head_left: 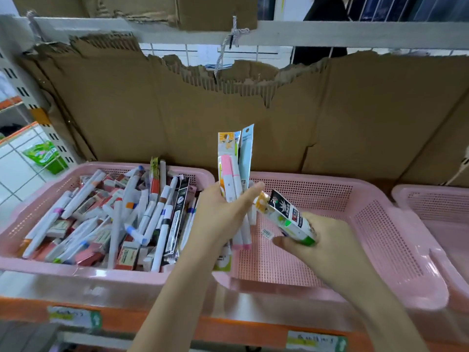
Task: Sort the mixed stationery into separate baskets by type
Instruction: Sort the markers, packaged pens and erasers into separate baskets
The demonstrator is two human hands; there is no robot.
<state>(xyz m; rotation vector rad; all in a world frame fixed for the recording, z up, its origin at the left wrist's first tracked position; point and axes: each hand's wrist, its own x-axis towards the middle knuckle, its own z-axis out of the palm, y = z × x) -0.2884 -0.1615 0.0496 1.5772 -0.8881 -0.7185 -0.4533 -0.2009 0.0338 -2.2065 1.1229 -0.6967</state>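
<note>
A pink basket point(76, 271) on the left is heaped with mixed stationery point(114, 217): white markers with coloured caps, small red and white boxes, black packaged pens. My left hand point(223, 214) grips a bundle of packaged markers point(234, 168) that stands upright between the left basket and the middle pink basket point(380, 240). My right hand point(322, 240) holds a packaged marker with a black, white and green wrapper point(289, 217) low over the middle basket. Its mesh floor shows only a small label.
A third pink basket point(436, 209) stands at the far right. Torn brown cardboard point(177, 110) lines the back of the shelf. An orange shelf edge point(228, 329) with paper labels runs along the front. A green pack point(47, 156) sits beyond the shelf at left.
</note>
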